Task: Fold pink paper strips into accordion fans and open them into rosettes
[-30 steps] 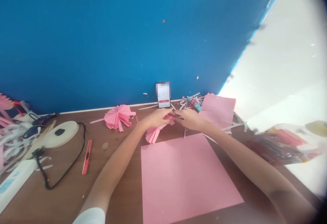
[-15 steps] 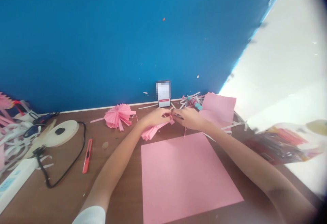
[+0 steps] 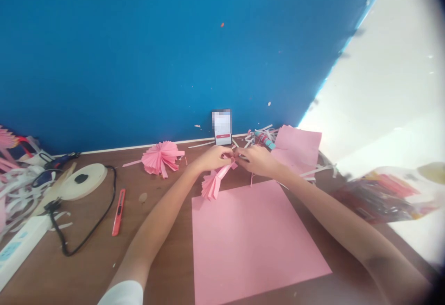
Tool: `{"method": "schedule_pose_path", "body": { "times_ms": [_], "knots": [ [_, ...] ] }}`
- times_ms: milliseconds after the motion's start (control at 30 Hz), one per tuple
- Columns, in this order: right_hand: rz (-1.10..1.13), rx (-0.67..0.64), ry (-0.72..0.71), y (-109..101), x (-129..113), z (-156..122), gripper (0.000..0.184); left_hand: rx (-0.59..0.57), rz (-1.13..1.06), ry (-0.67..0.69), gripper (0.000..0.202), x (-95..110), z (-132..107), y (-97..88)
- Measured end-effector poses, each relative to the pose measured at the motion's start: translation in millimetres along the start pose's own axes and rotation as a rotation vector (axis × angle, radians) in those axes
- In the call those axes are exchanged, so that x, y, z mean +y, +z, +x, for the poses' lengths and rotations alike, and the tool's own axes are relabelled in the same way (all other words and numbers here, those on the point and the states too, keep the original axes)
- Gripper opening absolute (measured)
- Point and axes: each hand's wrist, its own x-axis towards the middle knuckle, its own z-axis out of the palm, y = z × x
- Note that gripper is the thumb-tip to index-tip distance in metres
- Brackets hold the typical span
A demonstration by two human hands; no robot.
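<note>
My left hand (image 3: 218, 157) and my right hand (image 3: 251, 160) meet near the back of the table, fingertips pinched close together. Between them is a pleated pink paper piece (image 3: 212, 185), its fanned end hanging down to the left over the top edge of a flat pink sheet (image 3: 253, 244). Both hands are closed on its narrow end; the fingertips partly hide the spot they grip. To the left lies a pink pleated paper rosette (image 3: 162, 158), touched by neither hand.
A phone (image 3: 223, 131) leans on the blue wall behind my hands. Left are a red utility knife (image 3: 118, 212), a white disc (image 3: 83, 182) with a black cable and a power strip (image 3: 22, 247). More pink paper (image 3: 299, 149) and white paper scraps lie at the back right.
The fanned end of the pleated paper has swung right and downward, now hanging over the flat sheet's top edge. Both hands have stayed almost in place.
</note>
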Motion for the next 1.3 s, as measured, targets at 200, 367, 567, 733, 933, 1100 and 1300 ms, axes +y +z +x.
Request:
{"method": "schedule_pose_path", "body": {
  "times_ms": [200, 367, 567, 733, 933, 1100, 1300],
  "knots": [
    [-0.013, 0.053, -0.117, 3, 0, 0, 0.02, -0.025, -0.044, -0.018, 0.019, -5, 1, 0.4],
    [-0.038, 0.209, -0.419, 6, 6, 0, 0.023, -0.114, -0.238, -0.044, 0.019, -13, 2, -3.5],
    [-0.091, 0.387, -0.533, 5, 3, -3, 0.032, -0.199, -0.534, -0.025, 0.02, -23, 4, -7.0],
    [0.035, 0.185, -0.377, 4, 4, -8, 0.037, -0.184, -0.696, -0.068, 0.018, -24, 6, -4.1],
    [0.265, 0.424, 0.03, -9, 5, -17, 0.037, 0.042, -0.875, -0.121, 0.019, -35, 6, 5.3],
    [0.705, 0.576, 0.36, -5, -4, -5, 0.041, 0.28, -0.967, -0.109, 0.028, -49, 15, 16.8],
    [1.12, 0.371, 0.511, 24, -7, 7, 0.057, 0.59, -0.848, -0.111, 0.03, -54, 23, 25.5]
  ]
}}
